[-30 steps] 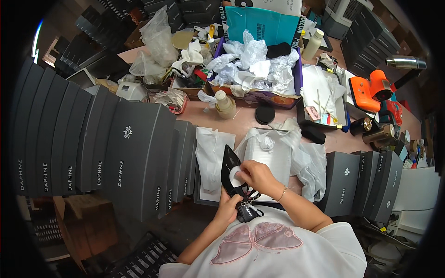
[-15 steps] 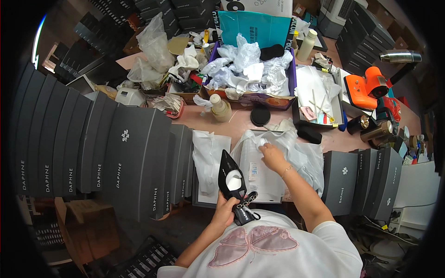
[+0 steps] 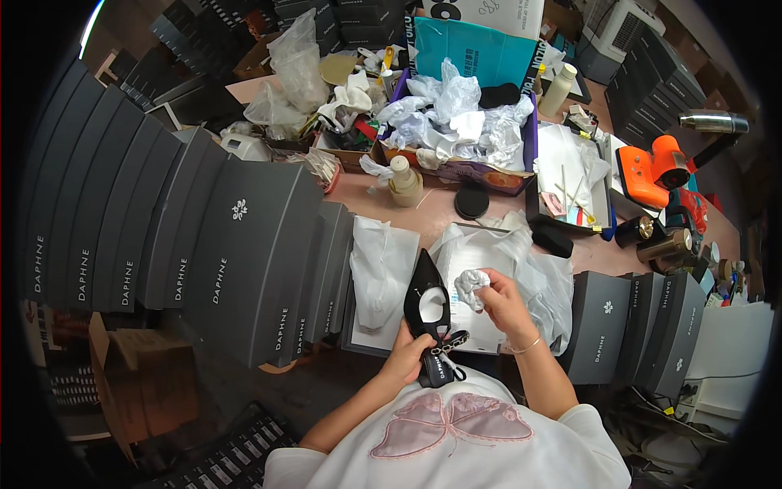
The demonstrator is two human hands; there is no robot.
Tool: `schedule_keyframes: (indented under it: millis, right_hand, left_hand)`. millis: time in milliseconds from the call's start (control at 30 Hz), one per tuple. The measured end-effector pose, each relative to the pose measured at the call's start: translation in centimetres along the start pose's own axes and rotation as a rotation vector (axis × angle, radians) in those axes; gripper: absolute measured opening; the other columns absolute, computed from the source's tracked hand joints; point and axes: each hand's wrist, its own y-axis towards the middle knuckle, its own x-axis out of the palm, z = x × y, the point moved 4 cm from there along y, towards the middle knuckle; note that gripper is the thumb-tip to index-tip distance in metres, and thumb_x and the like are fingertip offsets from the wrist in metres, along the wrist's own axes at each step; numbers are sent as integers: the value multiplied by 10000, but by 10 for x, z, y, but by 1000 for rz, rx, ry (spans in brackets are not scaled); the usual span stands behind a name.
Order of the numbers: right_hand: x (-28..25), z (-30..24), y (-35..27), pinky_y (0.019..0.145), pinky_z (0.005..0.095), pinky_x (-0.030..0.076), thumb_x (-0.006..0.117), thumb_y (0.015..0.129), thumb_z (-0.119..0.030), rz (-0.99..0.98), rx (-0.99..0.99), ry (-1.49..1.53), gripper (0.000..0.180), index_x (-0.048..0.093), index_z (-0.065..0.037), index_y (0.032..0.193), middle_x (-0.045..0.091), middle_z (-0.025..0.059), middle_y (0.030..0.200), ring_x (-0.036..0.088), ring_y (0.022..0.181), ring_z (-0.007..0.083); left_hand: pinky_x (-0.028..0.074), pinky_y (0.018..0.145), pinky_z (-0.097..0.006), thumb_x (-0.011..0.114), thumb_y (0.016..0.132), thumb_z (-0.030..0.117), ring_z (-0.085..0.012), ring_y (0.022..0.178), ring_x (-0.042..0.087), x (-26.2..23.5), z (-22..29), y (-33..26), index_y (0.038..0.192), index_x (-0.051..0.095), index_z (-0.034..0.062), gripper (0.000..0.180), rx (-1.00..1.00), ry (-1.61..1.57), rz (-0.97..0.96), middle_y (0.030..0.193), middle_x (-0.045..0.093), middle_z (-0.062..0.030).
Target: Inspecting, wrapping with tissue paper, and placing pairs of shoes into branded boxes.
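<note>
A black pointed shoe (image 3: 419, 285) with a chain-trimmed strap is gripped near its heel end by my left hand (image 3: 405, 355), toe pointing away from me. White stuffing shows in the shoe's opening. In my right hand (image 3: 503, 306) is a crumpled wad of white tissue paper (image 3: 470, 288), pinched between thumb and fingers just right of the shoe. Beneath both hands lies an open shoebox (image 3: 481, 336) lined with white paper. A folded white paper packet (image 3: 383, 273) rests on its left part.
Grey shoeboxes (image 3: 244, 253) stand in a row on the left, with more (image 3: 599, 326) on the right. Behind are a purple-edged box (image 3: 530, 155) of crumpled paper, a cream bottle (image 3: 405, 183), a black round lid (image 3: 472, 204) and an orange device (image 3: 643, 175).
My right hand has lifted the tissue wad from the box's far side and drawn it nearer, beside the shoe. The view has shifted slightly; my left hand still grips the shoe.
</note>
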Motion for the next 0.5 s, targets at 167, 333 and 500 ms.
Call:
schedule_keyframes:
  millis: [167, 333, 500]
  right_hand:
    - [47, -23, -26, 605, 390, 503, 647, 762, -98, -65, -175, -1118, 362, 521, -3, 1087, 649, 189, 877, 647, 691, 331]
    - [64, -11, -23, 639, 449, 482, 706, 737, -128, 127, -398, -1217, 425, 504, -9, 1091, 610, 194, 800, 612, 745, 393]
    - [52, -7, -35, 696, 435, 470, 718, 748, -147, -7, -535, -1162, 440, 541, -13, 1128, 598, 173, 825, 588, 757, 381]
  left_hand:
    - [518, 823, -313, 475, 745, -110, -180, 1026, 559, 3, -4, 6, 1315, 315, 82, 622, 45, 118, -48, 1185, 483, -104]
    - [495, 848, -296, 468, 761, -101, -166, 1059, 533, 7, -1, 9, 1353, 284, 93, 649, 26, 160, -59, 1190, 464, -85]
    - [544, 822, -346, 446, 767, -108, -194, 1047, 569, 15, 2, 4, 1323, 299, 90, 608, 35, 146, -134, 1201, 469, -101]
